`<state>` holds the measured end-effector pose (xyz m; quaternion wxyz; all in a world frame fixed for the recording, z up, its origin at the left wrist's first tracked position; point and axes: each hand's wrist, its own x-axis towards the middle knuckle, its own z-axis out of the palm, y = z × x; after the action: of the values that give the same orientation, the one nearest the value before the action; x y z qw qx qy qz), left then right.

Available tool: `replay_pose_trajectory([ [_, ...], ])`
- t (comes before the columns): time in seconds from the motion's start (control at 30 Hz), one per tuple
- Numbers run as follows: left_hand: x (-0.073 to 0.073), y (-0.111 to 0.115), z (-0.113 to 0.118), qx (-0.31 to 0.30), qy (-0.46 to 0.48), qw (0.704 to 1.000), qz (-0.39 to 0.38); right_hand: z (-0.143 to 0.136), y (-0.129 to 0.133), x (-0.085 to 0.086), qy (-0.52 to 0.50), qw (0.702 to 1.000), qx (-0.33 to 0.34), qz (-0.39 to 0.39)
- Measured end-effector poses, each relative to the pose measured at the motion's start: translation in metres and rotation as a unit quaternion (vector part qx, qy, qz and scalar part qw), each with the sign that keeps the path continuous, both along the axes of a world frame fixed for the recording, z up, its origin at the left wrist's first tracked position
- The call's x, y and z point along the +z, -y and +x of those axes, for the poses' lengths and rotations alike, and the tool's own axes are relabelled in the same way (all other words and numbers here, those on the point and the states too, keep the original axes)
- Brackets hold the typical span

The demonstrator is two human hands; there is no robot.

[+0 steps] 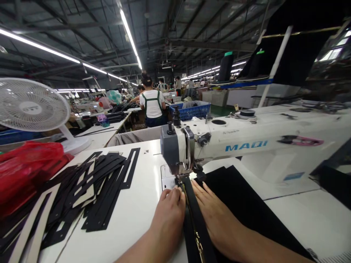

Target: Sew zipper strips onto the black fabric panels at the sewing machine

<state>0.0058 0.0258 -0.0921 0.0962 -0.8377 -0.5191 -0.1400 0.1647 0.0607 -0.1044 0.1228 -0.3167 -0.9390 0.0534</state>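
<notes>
A long zipper (195, 230) with gold teeth on black tape runs up under the presser foot of a white sewing machine (214, 142). Along its left edge, near the needle, the curled fingers of my left hand (172, 206) press together on the tape. My right hand (212, 208) lies flat with its fingers stretched forward, on the black fabric (241, 197) just right of the zipper. That fabric spreads right under the machine arm. The zipper's gold pull hangs at the near end. What is beneath my palms is hidden.
A pile of black slotted strips (109, 175), some with pale backs, covers the table's left side. Beyond it are a red plastic bag (30, 164) and a white fan (30, 106). Thread cones (226, 67) stand right. A person (152, 102) works ahead near a blue crate (192, 110).
</notes>
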Motion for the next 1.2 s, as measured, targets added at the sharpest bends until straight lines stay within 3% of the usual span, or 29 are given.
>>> replay_pose_trajectory([
  [0.27,-0.005,-0.001,-0.004,-0.01,0.028,0.999,-0.015,0.001,0.0,-0.003,-0.011,1.0,0.003,0.013],
  [0.73,-0.001,-0.01,-0.014,-0.046,-0.009,0.999,0.009,0.001,0.003,0.011,-0.054,0.998,-0.017,-0.029],
  [1.03,-0.003,-0.014,-0.011,-0.021,0.012,1.0,-0.015,0.001,-0.009,0.006,-0.06,0.998,0.014,-0.025],
  [1.2,0.001,-0.014,-0.011,-0.008,0.046,0.998,-0.039,0.001,-0.018,0.022,-0.064,0.997,0.025,-0.026],
])
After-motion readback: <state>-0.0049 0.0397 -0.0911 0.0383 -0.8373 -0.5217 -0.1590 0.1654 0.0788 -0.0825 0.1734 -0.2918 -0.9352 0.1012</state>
